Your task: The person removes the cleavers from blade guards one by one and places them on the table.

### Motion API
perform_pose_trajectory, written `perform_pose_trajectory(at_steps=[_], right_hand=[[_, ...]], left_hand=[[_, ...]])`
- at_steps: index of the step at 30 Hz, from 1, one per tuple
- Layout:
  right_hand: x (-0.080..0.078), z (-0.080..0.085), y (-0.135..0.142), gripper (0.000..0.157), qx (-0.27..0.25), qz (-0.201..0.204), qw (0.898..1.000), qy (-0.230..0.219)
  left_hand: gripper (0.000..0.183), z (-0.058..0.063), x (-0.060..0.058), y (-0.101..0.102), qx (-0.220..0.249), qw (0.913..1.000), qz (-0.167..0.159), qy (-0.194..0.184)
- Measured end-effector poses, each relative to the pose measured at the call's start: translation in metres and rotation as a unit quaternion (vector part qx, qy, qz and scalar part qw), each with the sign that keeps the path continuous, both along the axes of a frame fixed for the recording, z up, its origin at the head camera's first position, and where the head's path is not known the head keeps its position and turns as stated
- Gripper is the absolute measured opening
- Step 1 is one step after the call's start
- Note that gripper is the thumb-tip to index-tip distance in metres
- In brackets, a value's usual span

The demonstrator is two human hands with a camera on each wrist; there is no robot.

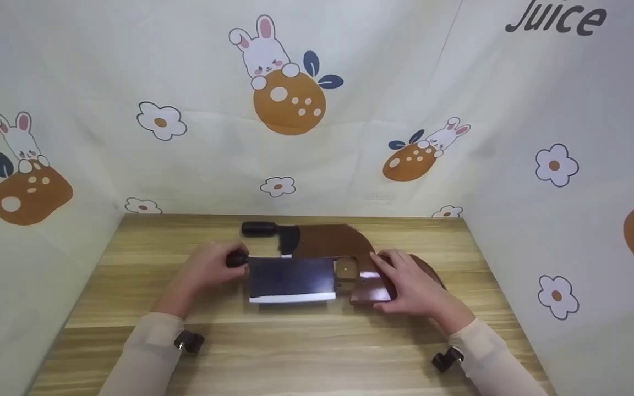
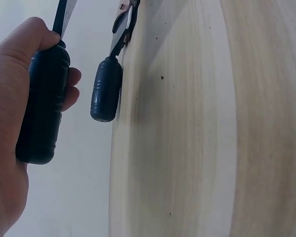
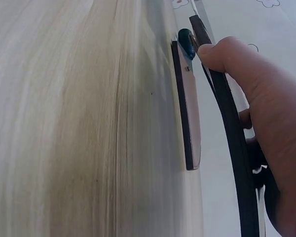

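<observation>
My left hand grips the black ribbed handle of a cleaver, thumb near the blade's base. The wide dark blade, with its bright edge toward me, points right. In my right hand is a brown sheath, pinched with the thumb on its dark edge in the right wrist view. A strap with a snap reaches from the sheath toward the blade's tip. Behind them a second knife lies on the table, its black handle pointing left and its blade mostly covered by another brown sheath.
Under everything is a wood-grain table. A pale cloth wall printed with rabbits, oranges and flowers encloses the back and both sides. Small black devices are strapped at both wrists over light sleeves.
</observation>
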State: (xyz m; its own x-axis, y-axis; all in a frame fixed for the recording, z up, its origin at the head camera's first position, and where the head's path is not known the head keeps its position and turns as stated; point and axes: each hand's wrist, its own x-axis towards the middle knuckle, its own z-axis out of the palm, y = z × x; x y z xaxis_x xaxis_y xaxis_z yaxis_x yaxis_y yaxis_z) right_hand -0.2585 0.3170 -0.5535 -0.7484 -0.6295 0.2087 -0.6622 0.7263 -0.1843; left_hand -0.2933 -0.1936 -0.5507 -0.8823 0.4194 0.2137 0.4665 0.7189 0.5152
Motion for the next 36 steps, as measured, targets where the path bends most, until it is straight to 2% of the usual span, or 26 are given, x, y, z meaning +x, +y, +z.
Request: perform_pose_trajectory(at_steps=[10,20,28,36], right_hand=[[0.001,0.002,0.008,0.117,0.003,-0.019,0.999,-0.04],[0.004,0.005,0.013,0.115,-0.013,0.004,0.999,-0.031],[0.005,-0.003,0.014,0.116,-0.003,0.001,0.999,-0.05],[0.005,-0.014,0.016,0.116,-0.001,-0.002,0.998,-0.07]], left_hand=[[0.029,-0.006,0.002,-0.005,-0.01,0.9999,0.006,-0.009],[0.028,-0.013,0.006,-0.004,-0.017,0.9995,0.012,-0.024],[0.023,-0.02,0.005,-0.004,-0.012,0.9997,0.003,-0.019],[0.021,-0.027,0.005,-0.005,-0.009,0.9988,0.001,-0.049]])
